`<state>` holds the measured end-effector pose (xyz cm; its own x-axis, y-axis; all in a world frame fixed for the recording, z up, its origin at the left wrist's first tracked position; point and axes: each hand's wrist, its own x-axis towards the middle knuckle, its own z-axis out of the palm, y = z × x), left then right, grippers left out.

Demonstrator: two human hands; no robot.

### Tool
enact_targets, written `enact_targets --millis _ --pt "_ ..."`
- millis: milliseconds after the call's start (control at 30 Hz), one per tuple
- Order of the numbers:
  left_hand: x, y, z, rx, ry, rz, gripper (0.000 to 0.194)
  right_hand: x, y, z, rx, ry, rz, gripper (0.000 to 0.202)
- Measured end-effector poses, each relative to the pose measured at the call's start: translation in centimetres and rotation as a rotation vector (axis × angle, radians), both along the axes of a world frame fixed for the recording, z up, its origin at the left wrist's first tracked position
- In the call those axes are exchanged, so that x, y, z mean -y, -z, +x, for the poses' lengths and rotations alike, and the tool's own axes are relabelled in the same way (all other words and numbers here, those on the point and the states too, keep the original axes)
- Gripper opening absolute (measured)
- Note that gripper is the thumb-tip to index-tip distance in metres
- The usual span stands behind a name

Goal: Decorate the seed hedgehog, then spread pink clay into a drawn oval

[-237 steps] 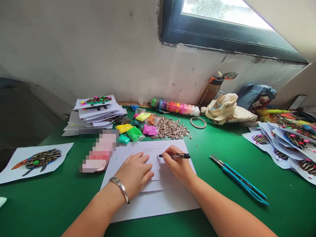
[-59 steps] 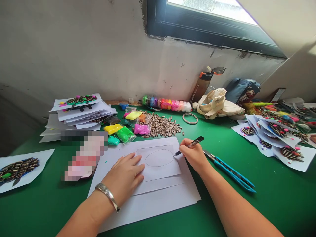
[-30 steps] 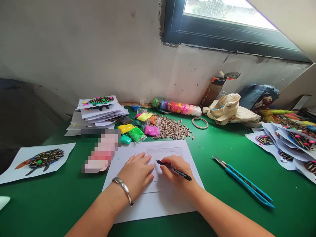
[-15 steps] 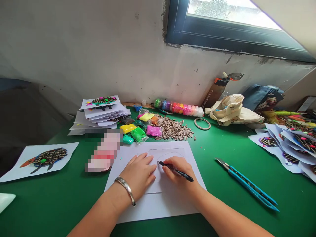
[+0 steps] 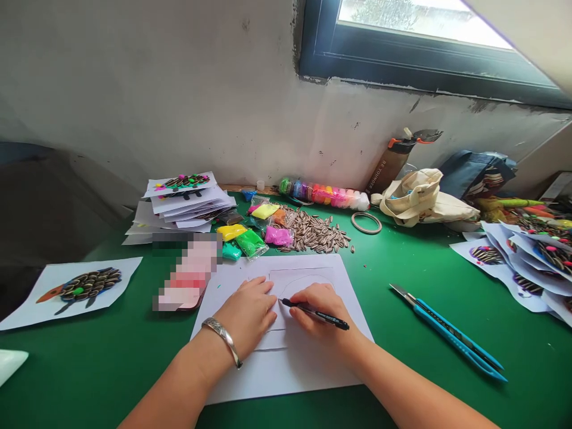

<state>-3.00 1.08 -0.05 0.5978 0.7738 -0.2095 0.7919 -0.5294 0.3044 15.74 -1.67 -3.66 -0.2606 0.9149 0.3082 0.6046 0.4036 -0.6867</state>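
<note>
My right hand grips a black pen, its tip touching a smaller sheet of paper where a thin curved line is drawn. That sheet lies on a larger white sheet on the green table. Flat on the paper rests my left hand, fingers stretched out, just left of the pen tip. A silver bangle circles the left wrist. To the right of the paper lies a blue utility knife with its blade out.
Behind the paper are colored clay packets, a heap of sunflower seeds and a tape ring. Seed-decorated picture cards are stacked at back left; more cards lie at right. A bottle and cloth bag stand near the wall.
The pen tip has moved slightly left and down along the paper, lengthening the curved line. My left hand has shifted a little to the left, still flat.
</note>
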Motion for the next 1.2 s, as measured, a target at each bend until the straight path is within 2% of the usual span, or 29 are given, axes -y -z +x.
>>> enact_targets --millis 233,500,700,1200 --pt "-0.03 0.17 -0.08 0.012 -0.011 -0.005 0.021 -0.04 0.15 0.32 -0.059 0.017 0.074 0.008" --pt "0.14 0.13 -0.09 0.03 -0.008 0.02 0.022 -0.07 -0.02 0.0 0.006 -0.007 0.024 0.007" --pt "0.12 0.09 -0.1 0.025 -0.005 0.014 0.021 -0.01 0.34 0.09 -0.02 0.0 0.061 0.007" --pt "0.08 -0.09 0.04 0.01 -0.012 -0.021 0.02 0.33 0.3 0.63 0.004 0.129 -0.008 0.006"
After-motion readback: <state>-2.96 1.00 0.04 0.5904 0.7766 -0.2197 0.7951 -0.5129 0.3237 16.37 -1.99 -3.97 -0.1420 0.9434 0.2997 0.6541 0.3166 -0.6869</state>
